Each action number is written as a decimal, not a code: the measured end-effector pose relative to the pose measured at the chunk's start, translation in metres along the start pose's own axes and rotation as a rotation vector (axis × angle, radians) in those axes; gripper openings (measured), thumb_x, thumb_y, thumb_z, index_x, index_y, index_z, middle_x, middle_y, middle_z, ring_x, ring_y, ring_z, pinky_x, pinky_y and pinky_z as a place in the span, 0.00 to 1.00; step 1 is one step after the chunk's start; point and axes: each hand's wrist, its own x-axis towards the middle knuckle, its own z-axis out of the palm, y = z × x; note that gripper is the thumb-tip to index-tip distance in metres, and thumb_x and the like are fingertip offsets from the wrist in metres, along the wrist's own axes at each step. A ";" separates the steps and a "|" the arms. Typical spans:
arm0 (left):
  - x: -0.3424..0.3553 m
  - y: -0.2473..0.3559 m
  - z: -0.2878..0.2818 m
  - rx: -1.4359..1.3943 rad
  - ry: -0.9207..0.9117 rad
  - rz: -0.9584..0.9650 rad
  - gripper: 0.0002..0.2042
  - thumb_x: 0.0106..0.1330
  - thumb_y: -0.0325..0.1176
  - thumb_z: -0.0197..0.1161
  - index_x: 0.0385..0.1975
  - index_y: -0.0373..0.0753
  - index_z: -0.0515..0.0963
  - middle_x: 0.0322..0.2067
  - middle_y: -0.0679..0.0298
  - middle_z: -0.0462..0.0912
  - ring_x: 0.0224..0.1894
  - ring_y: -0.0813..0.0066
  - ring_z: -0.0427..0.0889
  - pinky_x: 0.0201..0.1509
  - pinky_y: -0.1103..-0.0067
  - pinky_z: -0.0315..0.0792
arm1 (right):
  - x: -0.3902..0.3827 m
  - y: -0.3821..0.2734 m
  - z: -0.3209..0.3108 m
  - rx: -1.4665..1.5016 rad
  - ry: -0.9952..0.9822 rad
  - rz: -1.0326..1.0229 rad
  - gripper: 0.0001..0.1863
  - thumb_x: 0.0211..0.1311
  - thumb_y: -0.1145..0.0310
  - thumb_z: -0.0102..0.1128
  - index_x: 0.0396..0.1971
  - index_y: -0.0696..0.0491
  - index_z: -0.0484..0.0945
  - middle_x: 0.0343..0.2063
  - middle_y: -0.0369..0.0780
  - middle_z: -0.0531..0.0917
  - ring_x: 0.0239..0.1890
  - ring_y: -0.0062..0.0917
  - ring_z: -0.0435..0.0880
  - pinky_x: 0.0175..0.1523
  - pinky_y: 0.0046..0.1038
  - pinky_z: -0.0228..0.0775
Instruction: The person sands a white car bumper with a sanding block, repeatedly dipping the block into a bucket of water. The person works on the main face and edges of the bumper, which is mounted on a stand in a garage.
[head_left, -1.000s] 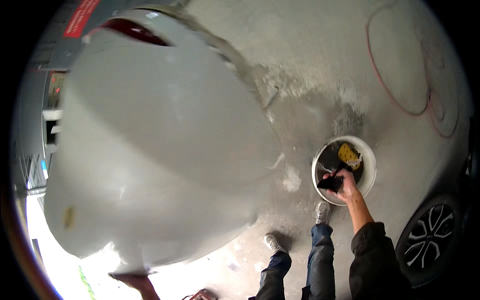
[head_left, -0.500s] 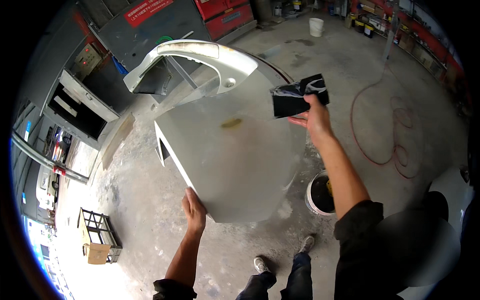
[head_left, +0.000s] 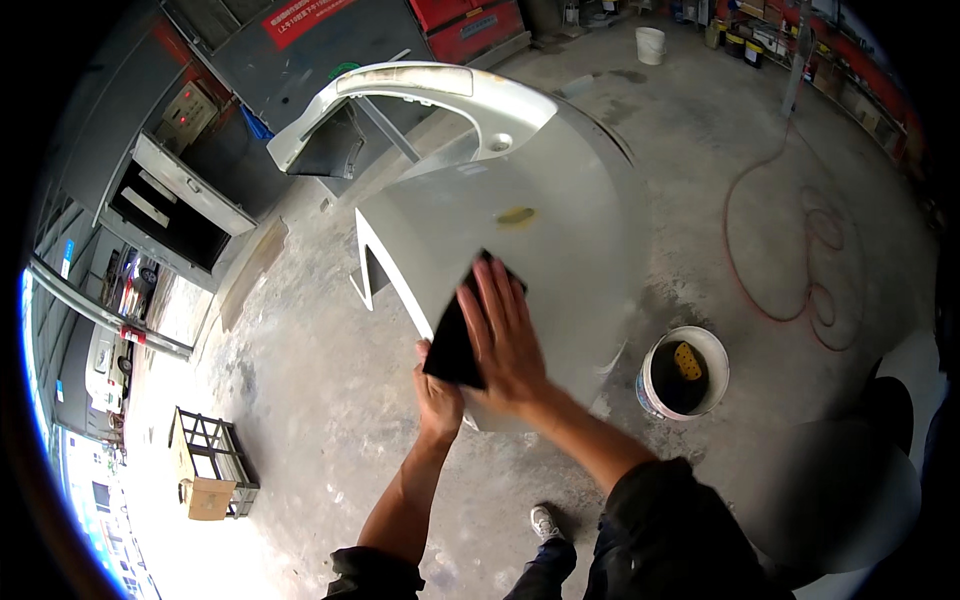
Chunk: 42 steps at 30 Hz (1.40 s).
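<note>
A pale grey car body panel point(head_left: 580, 270) stretches out in front of me, with an olive-yellow patch point(head_left: 516, 217) on its upper face. My left hand point(head_left: 438, 405) grips the panel's near left edge, its fingers partly hidden by a black sheet that looks like sandpaper point(head_left: 453, 350). Over that sheet lies my right hand point(head_left: 510, 345), fingers straight and palm down, holding it against the panel's near left part. The sheet's pointed tip shows beyond the fingertips; its right side is covered by the hand.
Beyond the panel stands a curved white car part point(head_left: 420, 78) with a long opening. A white bucket point(head_left: 715, 395) holding dark contents and a yellow sponge point(head_left: 687, 362) is at the right. A red hose point(head_left: 728, 230) coils on the floor. At lower left is a black metal frame point(head_left: 232, 455).
My right hand has brought the black sandpaper from beyond the panel's far right down to its near left part. The view has shifted, and the sponge in the bucket shows more fully.
</note>
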 end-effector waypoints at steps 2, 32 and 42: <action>-0.003 -0.011 -0.003 0.047 -0.023 -0.079 0.34 0.79 0.57 0.29 0.29 0.34 0.75 0.22 0.70 0.75 0.26 0.83 0.70 0.29 0.81 0.64 | 0.053 0.018 -0.026 0.028 -0.143 -0.123 0.49 0.61 0.48 0.62 0.72 0.60 0.49 0.73 0.56 0.48 0.75 0.52 0.45 0.76 0.53 0.38; 0.010 -0.016 -0.014 -0.176 -0.287 -0.252 0.37 0.77 0.62 0.29 0.62 0.31 0.66 0.54 0.56 0.76 0.56 0.70 0.73 0.60 0.74 0.69 | -0.154 0.017 -0.023 0.326 0.204 0.728 0.28 0.76 0.51 0.44 0.62 0.59 0.70 0.60 0.49 0.74 0.61 0.39 0.74 0.65 0.34 0.64; 0.034 -0.007 -0.023 -0.383 -0.309 -0.187 0.35 0.76 0.63 0.34 0.70 0.40 0.57 0.64 0.61 0.67 0.65 0.68 0.66 0.68 0.71 0.63 | -0.064 -0.030 -0.026 0.012 -0.109 0.483 0.44 0.57 0.51 0.67 0.69 0.53 0.58 0.71 0.57 0.51 0.71 0.54 0.54 0.70 0.49 0.58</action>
